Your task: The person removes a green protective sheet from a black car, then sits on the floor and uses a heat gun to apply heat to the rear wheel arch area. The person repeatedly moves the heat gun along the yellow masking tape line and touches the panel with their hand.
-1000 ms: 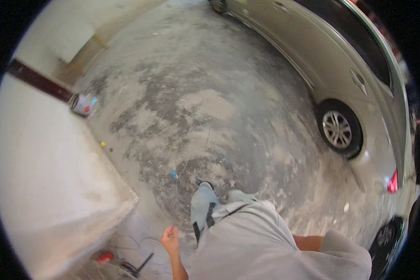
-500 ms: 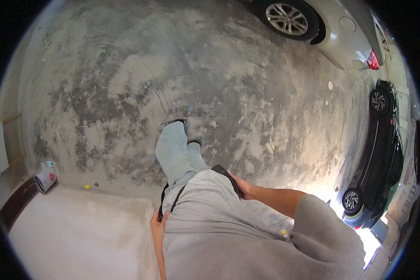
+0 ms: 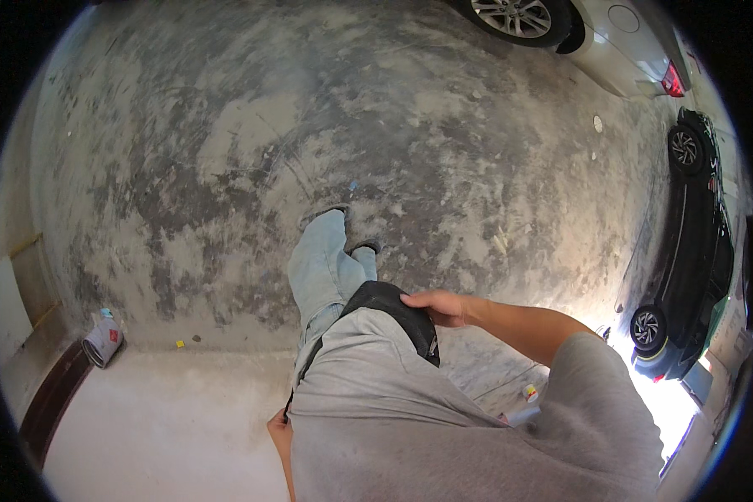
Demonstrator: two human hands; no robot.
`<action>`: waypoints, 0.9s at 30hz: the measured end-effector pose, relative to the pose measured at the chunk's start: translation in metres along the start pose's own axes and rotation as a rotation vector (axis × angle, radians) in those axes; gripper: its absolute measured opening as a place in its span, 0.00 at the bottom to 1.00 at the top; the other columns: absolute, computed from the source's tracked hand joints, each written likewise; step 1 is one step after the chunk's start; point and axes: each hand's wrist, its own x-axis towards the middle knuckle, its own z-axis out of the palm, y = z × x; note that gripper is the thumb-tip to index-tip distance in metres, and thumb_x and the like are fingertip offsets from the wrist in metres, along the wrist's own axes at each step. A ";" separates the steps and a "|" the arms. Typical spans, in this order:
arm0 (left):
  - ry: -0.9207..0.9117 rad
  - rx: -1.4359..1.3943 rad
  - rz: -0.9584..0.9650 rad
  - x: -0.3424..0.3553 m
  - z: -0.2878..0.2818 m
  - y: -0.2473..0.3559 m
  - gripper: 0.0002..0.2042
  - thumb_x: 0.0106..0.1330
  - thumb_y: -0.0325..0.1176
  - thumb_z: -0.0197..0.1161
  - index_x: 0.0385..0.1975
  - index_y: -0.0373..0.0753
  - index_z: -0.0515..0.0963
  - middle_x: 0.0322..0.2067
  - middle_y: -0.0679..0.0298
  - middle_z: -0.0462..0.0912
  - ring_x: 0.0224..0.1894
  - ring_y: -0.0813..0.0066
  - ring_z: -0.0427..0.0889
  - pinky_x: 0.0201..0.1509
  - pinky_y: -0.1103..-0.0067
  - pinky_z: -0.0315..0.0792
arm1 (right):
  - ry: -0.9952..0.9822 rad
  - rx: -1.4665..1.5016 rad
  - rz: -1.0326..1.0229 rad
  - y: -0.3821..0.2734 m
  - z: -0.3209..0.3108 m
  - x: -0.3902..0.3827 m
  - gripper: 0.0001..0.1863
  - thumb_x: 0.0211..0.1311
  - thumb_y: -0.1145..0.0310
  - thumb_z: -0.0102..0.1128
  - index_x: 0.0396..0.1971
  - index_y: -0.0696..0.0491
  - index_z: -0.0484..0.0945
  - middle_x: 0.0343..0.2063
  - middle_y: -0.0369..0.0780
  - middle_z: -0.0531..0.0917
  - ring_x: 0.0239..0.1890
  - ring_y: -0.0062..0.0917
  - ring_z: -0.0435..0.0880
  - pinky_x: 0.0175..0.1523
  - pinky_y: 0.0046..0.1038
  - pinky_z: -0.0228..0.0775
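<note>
A black waist bag [image 3: 403, 315] sits at the front of my waist, over my grey shirt. My right hand [image 3: 439, 306] grips its outer upper edge, fingertips lying on the black fabric. The bag's thin black strap [image 3: 311, 358] runs down along my left side. There my left hand [image 3: 281, 427] is closed at the strap by my hip, its fingers partly hidden by the shirt. Below the bag, light blue jeans [image 3: 318, 263] and dark shoes show.
Grey, stained concrete floor [image 3: 251, 142] stretches ahead. At the left stand a white low surface [image 3: 176, 418] and a tipped bucket [image 3: 103, 341]. A silver car [image 3: 623, 58] is at the upper right, a dark car [image 3: 686, 243] at the right. A small white and yellow container [image 3: 530, 392] is behind my right side.
The bag has come round from my right side toward the front, and my right hand has moved up with it. My left hand has slid back along my hip.
</note>
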 end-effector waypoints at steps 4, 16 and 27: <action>0.067 -0.065 -0.101 -0.017 -0.003 -0.011 0.10 0.72 0.28 0.61 0.30 0.28 0.81 0.23 0.74 0.78 0.27 0.88 0.69 0.31 0.84 0.67 | 0.029 -0.069 0.041 -0.033 0.008 0.002 0.40 0.68 0.40 0.58 0.70 0.53 0.66 0.69 0.40 0.68 0.70 0.28 0.65 0.73 0.32 0.54; 0.219 -0.003 -0.008 -0.023 0.033 0.061 0.20 0.74 0.33 0.61 0.18 0.32 0.72 0.14 0.76 0.66 0.21 0.86 0.60 0.23 0.78 0.58 | 0.197 -0.344 0.222 -0.065 0.000 0.017 0.54 0.59 0.18 0.37 0.69 0.51 0.67 0.66 0.45 0.73 0.67 0.39 0.70 0.71 0.47 0.57; 0.131 0.236 0.466 0.071 0.070 0.184 0.20 0.70 0.38 0.63 0.18 0.32 0.69 0.13 0.60 0.59 0.17 0.75 0.56 0.22 0.72 0.57 | 0.394 -0.042 0.045 0.020 -0.056 -0.018 0.41 0.73 0.32 0.30 0.69 0.50 0.67 0.64 0.41 0.76 0.64 0.31 0.76 0.68 0.42 0.65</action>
